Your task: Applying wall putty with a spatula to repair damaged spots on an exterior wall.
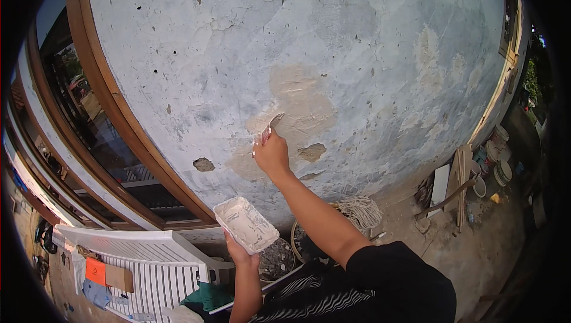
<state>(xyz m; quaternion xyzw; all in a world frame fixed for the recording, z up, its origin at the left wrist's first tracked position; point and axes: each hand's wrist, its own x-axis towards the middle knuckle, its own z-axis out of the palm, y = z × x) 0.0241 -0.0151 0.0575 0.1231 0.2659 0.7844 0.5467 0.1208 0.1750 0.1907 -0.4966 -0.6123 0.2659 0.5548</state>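
My right hand (272, 156) is closed round the handle of a putty knife (276, 120). Its blade lies against a beige patch of filler (302, 100) on the pale blue, flaking wall (196, 73). White smears mark the fingers. Lower down, my left hand (240, 253) grips a white rectangular tub (270, 241) from beneath, tilted toward the wall. Whitish paste (242, 219) coats its inside. Near the right hand, one bare hole (311, 152) breaks the plaster to the right, and another hole (203, 164) is to the left.
A brown-framed window (113, 85) borders the wall on the left. Below it stands a white slatted bench (151, 275) holding an orange-and-brown box (107, 273). Rubble (276, 259) and a pale mop head (361, 211) lie by the wall's foot. Wooden planks (463, 174) and buckets (502, 171) stand right.
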